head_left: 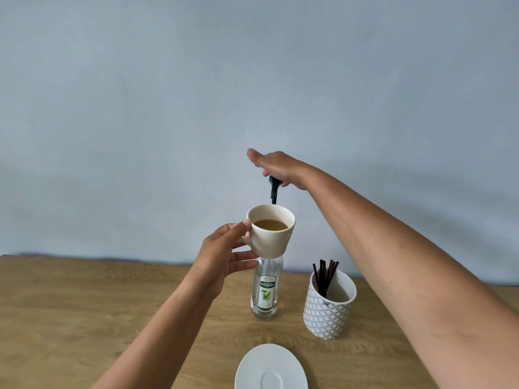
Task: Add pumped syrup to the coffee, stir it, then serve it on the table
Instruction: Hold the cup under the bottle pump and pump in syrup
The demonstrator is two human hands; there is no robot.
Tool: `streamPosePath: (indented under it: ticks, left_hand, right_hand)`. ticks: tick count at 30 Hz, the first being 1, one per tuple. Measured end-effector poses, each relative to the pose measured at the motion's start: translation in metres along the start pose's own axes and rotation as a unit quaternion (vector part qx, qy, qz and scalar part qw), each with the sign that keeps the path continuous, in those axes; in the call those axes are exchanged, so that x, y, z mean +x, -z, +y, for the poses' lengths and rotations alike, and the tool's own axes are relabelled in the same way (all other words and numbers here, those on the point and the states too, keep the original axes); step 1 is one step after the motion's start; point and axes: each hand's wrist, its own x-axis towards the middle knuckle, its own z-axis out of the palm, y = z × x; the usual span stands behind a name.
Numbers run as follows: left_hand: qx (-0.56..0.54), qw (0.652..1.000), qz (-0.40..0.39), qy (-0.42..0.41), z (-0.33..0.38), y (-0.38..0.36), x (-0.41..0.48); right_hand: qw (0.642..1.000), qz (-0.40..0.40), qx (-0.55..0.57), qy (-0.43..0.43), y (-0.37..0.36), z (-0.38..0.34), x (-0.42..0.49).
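Note:
My left hand (224,249) holds a white cup (273,237) of light-brown coffee by its handle, raised in the air and tilted slightly. The cup hangs right under the dark pump spout (273,189) of a clear syrup bottle (265,290), hiding the bottle's neck. My right hand (276,168) lies flat, palm down, on top of the pump head with the fingers straight. The bottle stands upright on the wooden table (84,310) and carries a white and green label.
A grey-and-white patterned pot (328,304) with several dark stir sticks (325,276) stands right of the bottle. A white saucer (271,369) lies at the table's near edge, in front of the bottle. A plain blue-grey wall is behind.

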Motion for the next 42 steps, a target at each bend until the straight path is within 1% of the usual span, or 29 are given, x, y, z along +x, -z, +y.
streamPosePath:
  ticks: [4, 7, 14, 27, 32, 37, 42]
  left_hand:
    - [-0.005, 1.000, -0.003, 0.000, 0.003, 0.001, 0.002]
    - [-0.009, 1.000, -0.007, 0.002, 0.005, 0.001, 0.003]
    - [-0.011, 1.000, -0.022, 0.004, 0.008, 0.002, 0.006]
    - [-0.019, 1.000, -0.017, 0.006, 0.008, -0.001, 0.007]
    - [-0.017, 1.000, -0.013, 0.003, 0.010, 0.001, 0.005]
    - [-0.014, 1.000, -0.010, 0.004, 0.012, 0.004, 0.004]
    - [-0.015, 1.000, -0.007, 0.004, 0.013, 0.007, 0.003]
  right_hand:
    - [0.997, -0.034, -0.058, -0.027, -0.006, -0.007, 0.014]
    - [0.995, -0.049, -0.084, -0.028, -0.008, -0.005, 0.018]
    - [0.997, -0.038, -0.067, -0.015, -0.014, 0.001, 0.023]
    - [0.999, -0.026, -0.039, -0.014, -0.019, 0.005, 0.023]
    - [0.998, -0.025, -0.062, -0.021, -0.017, 0.005, 0.024]
    - [0.997, -0.021, -0.076, 0.001, -0.011, -0.003, 0.028]
    - [0.996, -0.038, -0.083, -0.004, -0.014, -0.002, 0.028]
